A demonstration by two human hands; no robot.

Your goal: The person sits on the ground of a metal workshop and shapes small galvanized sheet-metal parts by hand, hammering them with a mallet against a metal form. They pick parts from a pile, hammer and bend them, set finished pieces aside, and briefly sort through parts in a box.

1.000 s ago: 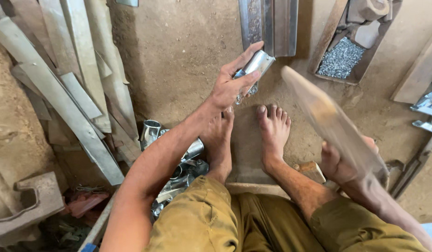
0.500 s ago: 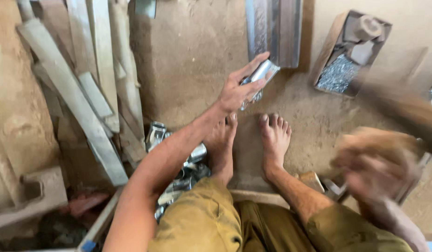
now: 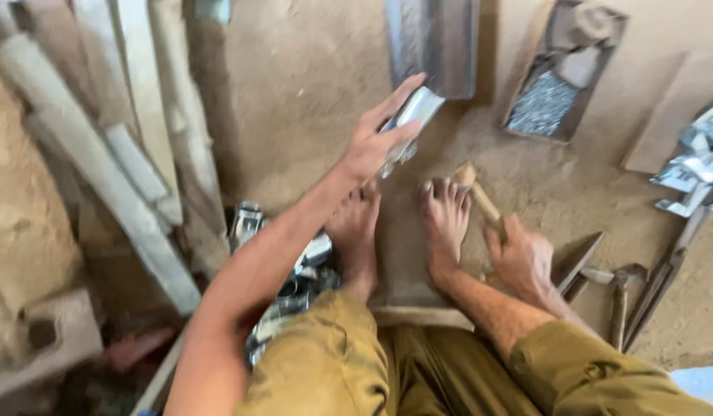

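While the person sits on the dirt floor with both bare feet forward, the scene sorts out like this:

Left hand: the left hand (image 3: 376, 139) reaches out toward 12 o'clock and pinches a small bent sheet-metal piece (image 3: 409, 119) between thumb and fingers.
Metal piece: held above the floor just past the toes, its long axis running from about 7 to 1 o'clock, its far end near the grey metal sheet (image 3: 433, 42).
Right hand: the right hand (image 3: 518, 258) is wrapped tight around the handle of a wooden mallet (image 3: 478, 199), at about 4 o'clock from the metal piece.
Mallet: the head points toward 11 o'clock, at the piece; whether it touches the floor is blurred, probably not.
Key relation: the piece lies up and left of the mallet, with the right foot (image 3: 443, 219) between them.
Nearby: a tray of nails (image 3: 545, 104) at 1 o'clock, tongs (image 3: 668, 270) at 3 o'clock, wooden planks (image 3: 133, 146) at 9 o'clock.
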